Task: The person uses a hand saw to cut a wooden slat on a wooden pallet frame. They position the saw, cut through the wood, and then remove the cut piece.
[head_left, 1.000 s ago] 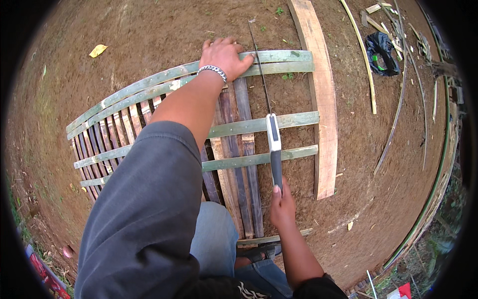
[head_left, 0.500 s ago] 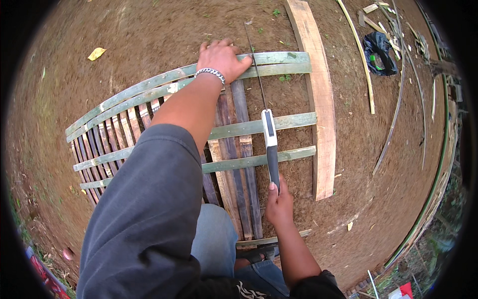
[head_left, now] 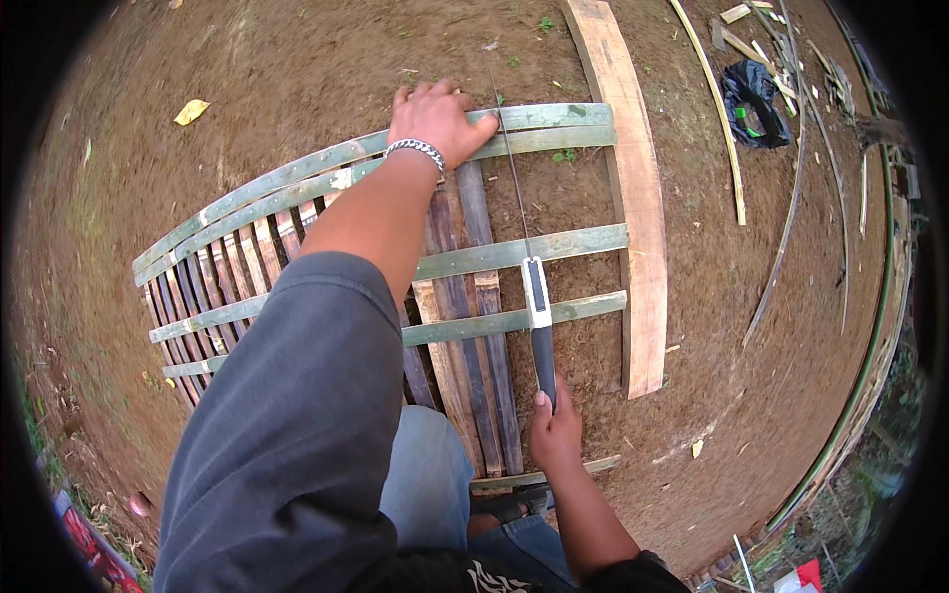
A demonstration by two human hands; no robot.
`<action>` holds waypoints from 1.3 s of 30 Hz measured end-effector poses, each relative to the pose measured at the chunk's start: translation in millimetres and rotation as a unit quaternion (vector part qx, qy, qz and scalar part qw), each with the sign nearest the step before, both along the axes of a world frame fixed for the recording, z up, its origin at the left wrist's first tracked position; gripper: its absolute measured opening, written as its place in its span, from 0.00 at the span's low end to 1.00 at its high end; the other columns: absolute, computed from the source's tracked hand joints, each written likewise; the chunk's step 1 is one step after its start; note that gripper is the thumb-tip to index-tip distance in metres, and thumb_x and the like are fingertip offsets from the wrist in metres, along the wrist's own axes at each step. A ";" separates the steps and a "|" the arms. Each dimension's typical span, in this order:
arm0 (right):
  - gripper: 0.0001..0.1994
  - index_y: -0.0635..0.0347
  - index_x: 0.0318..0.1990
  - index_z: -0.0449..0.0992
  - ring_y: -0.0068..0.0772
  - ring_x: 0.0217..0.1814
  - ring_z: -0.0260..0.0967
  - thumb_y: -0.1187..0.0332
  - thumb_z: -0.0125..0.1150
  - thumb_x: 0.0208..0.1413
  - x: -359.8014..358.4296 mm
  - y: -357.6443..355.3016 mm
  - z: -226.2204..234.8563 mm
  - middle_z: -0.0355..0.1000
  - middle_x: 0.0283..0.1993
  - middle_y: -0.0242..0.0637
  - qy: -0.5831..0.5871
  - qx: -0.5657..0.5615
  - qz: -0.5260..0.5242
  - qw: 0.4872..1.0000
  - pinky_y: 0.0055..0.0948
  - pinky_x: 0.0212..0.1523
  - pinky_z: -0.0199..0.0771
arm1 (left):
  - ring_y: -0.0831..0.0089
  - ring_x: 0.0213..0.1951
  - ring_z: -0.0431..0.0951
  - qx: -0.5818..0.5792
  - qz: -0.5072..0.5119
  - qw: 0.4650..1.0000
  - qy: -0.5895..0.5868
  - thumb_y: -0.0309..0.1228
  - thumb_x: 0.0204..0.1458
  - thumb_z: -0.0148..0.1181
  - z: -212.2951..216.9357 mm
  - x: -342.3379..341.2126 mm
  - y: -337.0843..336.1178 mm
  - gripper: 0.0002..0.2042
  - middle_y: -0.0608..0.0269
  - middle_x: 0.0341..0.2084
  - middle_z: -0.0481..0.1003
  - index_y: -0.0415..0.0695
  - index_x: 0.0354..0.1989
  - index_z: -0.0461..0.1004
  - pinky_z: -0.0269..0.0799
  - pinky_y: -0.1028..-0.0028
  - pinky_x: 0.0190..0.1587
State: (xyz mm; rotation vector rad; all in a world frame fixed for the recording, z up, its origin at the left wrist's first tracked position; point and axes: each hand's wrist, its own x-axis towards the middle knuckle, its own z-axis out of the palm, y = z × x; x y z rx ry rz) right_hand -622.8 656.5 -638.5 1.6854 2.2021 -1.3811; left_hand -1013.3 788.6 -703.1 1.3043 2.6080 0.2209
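My right hand (head_left: 556, 435) is wrapped round the dark grip of a handsaw (head_left: 538, 306) with a white and black handle. Its thin blade points away from me and crosses the farthest bamboo strips (head_left: 557, 117) just right of my left thumb. With a chain bracelet at the wrist, my left hand (head_left: 438, 121) grips those strips, its fingers over their far edge and its thumb along them. The strips belong to a slatted bamboo panel (head_left: 460, 326) on the ground, with dark and pale slats across it. My left arm hides part of the panel.
A wide wooden plank (head_left: 643, 247) lies under or against the strips' right ends. Farther right are long thin strips (head_left: 727, 138), a black plastic bag (head_left: 754, 104) and wood scraps. My knee (head_left: 430, 465) is beside the panel's near side. A yellow leaf (head_left: 192, 112) lies far left.
My right hand has drawn the saw toward me, so its handle now sits nearer, between the two closer strips. My left hand stays on the far strips, nearly unmoved.
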 end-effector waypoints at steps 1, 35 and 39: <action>0.22 0.54 0.66 0.65 0.65 0.43 0.76 0.55 0.47 0.70 -0.5 2.8 -0.7 0.77 0.43 0.57 -0.007 -0.014 0.002 1.000 0.51 0.42 0.76 | 0.61 0.68 0.66 0.006 0.000 1.000 0.003 0.56 0.56 0.51 -0.7 0.1 0.4 0.27 0.61 0.64 0.70 0.50 0.53 0.81 0.52 0.52 0.72; 0.16 0.58 0.50 0.69 0.70 0.35 0.74 0.54 0.50 0.69 15.9 -13.8 7.8 0.74 0.31 0.61 -0.054 -0.026 -0.002 0.998 0.59 0.35 0.71 | 0.61 0.66 0.68 0.020 -0.004 1.000 0.003 0.54 0.54 0.51 -0.7 -0.2 0.7 0.26 0.61 0.62 0.72 0.50 0.49 0.83 0.53 0.51 0.72; 0.16 0.58 0.50 0.69 0.71 0.36 0.74 0.55 0.51 0.68 -5.8 10.9 12.6 0.74 0.31 0.61 -0.082 -0.041 0.013 0.996 0.59 0.35 0.71 | 0.61 0.66 0.67 0.008 -0.009 1.000 -0.001 0.56 0.54 0.49 0.8 0.2 -0.5 0.27 0.59 0.63 0.72 0.51 0.51 0.83 0.52 0.50 0.72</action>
